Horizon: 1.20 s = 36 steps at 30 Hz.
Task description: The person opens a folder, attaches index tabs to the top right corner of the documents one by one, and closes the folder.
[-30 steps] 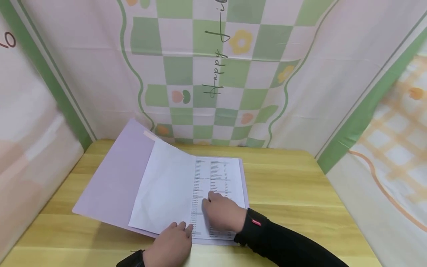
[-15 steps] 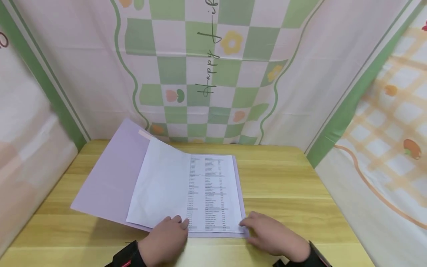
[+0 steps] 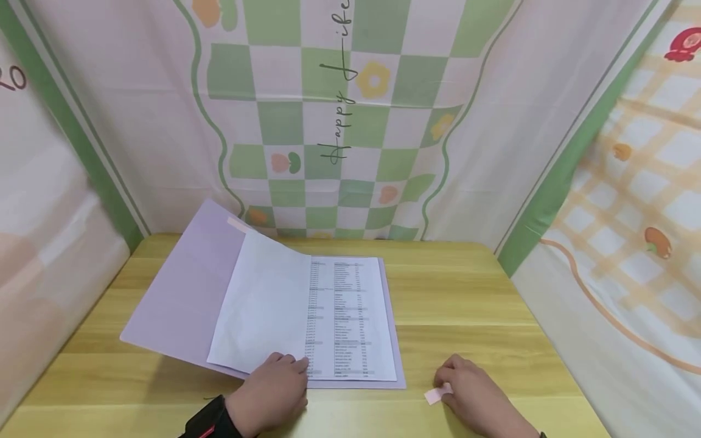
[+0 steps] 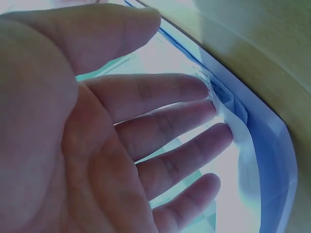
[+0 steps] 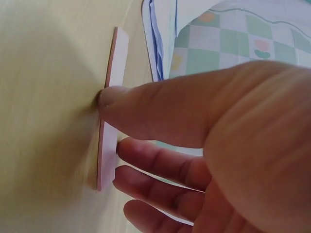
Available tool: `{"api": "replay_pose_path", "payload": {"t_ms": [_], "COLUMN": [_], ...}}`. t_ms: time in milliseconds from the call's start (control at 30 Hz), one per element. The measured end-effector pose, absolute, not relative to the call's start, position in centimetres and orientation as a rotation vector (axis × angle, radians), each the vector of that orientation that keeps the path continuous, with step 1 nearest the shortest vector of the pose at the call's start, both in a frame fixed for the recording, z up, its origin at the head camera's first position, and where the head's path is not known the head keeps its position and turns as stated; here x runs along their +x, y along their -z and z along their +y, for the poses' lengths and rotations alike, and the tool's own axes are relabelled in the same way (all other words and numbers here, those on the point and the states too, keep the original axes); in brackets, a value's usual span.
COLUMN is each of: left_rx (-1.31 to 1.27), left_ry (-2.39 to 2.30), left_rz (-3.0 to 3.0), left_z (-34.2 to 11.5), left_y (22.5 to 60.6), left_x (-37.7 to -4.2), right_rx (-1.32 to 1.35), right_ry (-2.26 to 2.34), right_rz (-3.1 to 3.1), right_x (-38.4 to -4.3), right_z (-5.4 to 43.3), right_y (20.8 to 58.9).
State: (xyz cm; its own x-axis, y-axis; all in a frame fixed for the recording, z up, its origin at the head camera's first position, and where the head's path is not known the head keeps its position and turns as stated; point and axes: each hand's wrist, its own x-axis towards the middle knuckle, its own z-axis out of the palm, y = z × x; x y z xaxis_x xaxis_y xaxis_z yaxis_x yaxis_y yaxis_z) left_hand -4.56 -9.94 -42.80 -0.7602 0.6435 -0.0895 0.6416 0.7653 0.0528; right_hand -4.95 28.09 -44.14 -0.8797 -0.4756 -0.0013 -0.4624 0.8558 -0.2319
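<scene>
Left hand (image 3: 272, 388) loose at near edge of folder (image 3: 174, 304) — right hand (image 3: 472, 389) pinches pink strip (image 3: 434, 396), tabletop (image 3: 460, 316) between

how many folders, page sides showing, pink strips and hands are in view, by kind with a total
Purple folder: 1
Page sides showing: 2 (plain white side, printed side)
Pink strips: 2 (strip on the folder's cover, strip in the fingers)
Hands: 2 (left hand, right hand)
Total: 7
</scene>
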Motion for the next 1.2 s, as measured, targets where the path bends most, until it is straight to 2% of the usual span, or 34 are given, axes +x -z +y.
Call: {"api": "replay_pose_path", "payload": {"t_ms": [433,700,1200], "left_rx": [1.052,1.165,1.374], "left_ry": [-0.117,-0.205,-0.499], "left_rz": [2.844,2.849,2.763], "left_z": [-10.3,-10.6,-10.2], "left_y": [42.1,41.8,41.8], "left_x": [-4.6,-4.6,-4.4], "right_rx": [-0.575,-0.572,-0.283], "right_ry": [0.453,0.518,0.657], "right_rz": [2.902,2.880,2.933], "right_x": [-5.3,-5.8,-7.5], "right_z": [28.3,28.4,27.3], "right_y": [44.4,44.3,42.4]}}
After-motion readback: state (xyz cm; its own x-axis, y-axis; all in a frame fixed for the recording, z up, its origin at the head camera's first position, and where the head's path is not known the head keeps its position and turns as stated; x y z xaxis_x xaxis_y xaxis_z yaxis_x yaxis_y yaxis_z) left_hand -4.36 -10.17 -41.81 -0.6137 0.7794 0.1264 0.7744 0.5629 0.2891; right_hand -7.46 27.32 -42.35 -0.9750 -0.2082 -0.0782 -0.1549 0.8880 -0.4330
